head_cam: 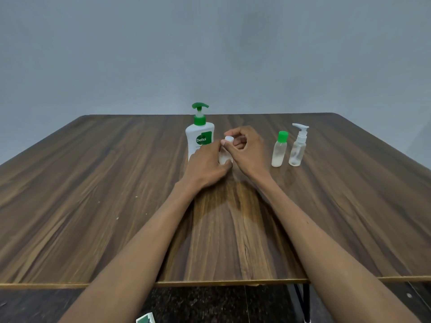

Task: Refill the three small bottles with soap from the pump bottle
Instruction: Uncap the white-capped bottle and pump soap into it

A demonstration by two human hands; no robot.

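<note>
A white pump bottle [199,136] with a green pump head stands at the far middle of the wooden table [93,194]. Just in front of it, my left hand [206,165] grips the body of a small white bottle [224,158] that stands on the table. My right hand [247,150] pinches that bottle's white cap [229,139] from the right. To the right stand a small clear bottle with a green cap [279,149] and a small clear bottle with a white spray pump [297,145]; both hold a little liquid at the bottom.
The table's near edge [221,281] runs across the lower part of the view, with dark floor below it. A green and white box corner [145,318] shows at the bottom edge. A grey wall stands behind the table.
</note>
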